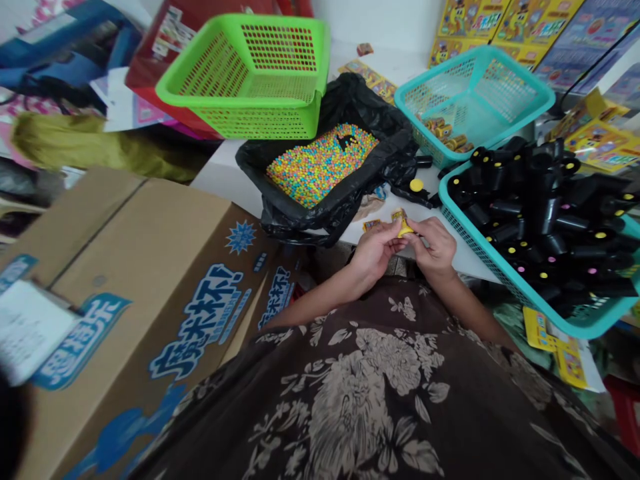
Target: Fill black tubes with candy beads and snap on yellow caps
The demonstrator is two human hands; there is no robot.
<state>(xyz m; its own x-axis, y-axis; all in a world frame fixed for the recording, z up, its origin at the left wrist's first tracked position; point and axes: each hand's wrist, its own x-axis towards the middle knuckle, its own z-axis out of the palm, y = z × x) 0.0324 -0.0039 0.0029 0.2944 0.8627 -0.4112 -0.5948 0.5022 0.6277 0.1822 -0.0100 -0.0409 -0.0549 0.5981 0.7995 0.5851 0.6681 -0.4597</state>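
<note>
Close to my body, over the table's front edge, my left hand (376, 250) and my right hand (434, 245) meet on one small yellow printed wrapper (403, 224). Fingers and thumbs of both hands pinch it; whether anything is inside the wrapper I cannot tell. Just left of it another small yellow packet (371, 225) lies on the table. Beyond my hands is a tub lined with a black plastic bag (345, 213), holding many small coloured candy balls (320, 163) with a black piece on top. A yellow disc (416, 185) lies behind my right hand.
A turquoise basket (505, 287) of black cylinders with coloured dots stands at right. Behind it, another turquoise basket (475, 57) holds small yellow rolls. A green basket (250, 100) sits behind the tub. Large cardboard boxes (150, 267) flank my left; yellow printed boxes (485, 20) stack at the back.
</note>
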